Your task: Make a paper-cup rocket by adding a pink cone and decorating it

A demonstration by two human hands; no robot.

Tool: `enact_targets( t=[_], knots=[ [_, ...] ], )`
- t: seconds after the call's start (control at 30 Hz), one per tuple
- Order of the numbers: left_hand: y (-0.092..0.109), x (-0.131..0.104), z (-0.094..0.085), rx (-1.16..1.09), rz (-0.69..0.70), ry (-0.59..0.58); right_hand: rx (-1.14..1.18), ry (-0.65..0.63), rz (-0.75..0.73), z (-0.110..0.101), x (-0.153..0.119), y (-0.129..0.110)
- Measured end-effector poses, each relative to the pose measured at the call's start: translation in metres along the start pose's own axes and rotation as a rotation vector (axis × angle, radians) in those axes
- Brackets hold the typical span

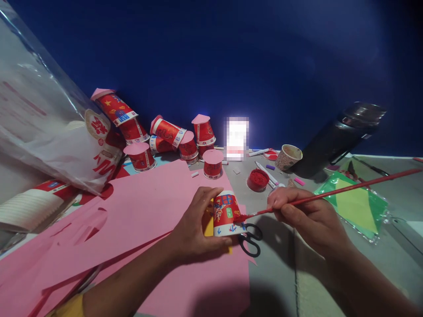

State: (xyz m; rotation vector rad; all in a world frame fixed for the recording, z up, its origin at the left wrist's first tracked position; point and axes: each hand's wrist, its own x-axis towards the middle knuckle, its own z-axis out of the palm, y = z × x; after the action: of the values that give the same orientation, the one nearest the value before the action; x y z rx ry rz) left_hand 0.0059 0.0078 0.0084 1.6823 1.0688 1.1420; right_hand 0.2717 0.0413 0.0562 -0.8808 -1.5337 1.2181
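My left hand (pixel 198 224) is wrapped round a red and white paper cup (pixel 226 209) that stands upside down, with blue drawings and arrows on it. In my right hand (pixel 304 215) I grip a long red paintbrush (pixel 350 188); its red bristles touch the right side of the cup. Black-handled scissors (pixel 254 240) lie just right of the cup, their blades hidden. A small round pot of red paint (pixel 258 180) sits beyond my right hand. Pink paper (pixel 158 189) spreads under my left forearm.
Several red cups with pink tops (pixel 213 164) stand or lean at the back. A dark thermos (pixel 337 136) leans at the right, beside a patterned paper cup (pixel 288 157). Markers (pixel 266 173) lie near the paint. A green packet (pixel 353 204) rests at right; a plastic bag (pixel 49 110) fills the left.
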Motion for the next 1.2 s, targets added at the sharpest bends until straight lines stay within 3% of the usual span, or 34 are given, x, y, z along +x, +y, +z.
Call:
enact_targets(
  t=[0.63, 1.2],
  knots=[
    [0.0038, 0.0004, 0.0035, 0.002, -0.044, 0.011, -0.049, -0.169, -0.023, -0.0019, 0.0014, -0.0016],
    [0.0026, 0.0006, 0.003, 0.049, 0.007, 0.021, -0.12, -0.133, -0.069, -0.0042, 0.0027, -0.0022]
  ],
)
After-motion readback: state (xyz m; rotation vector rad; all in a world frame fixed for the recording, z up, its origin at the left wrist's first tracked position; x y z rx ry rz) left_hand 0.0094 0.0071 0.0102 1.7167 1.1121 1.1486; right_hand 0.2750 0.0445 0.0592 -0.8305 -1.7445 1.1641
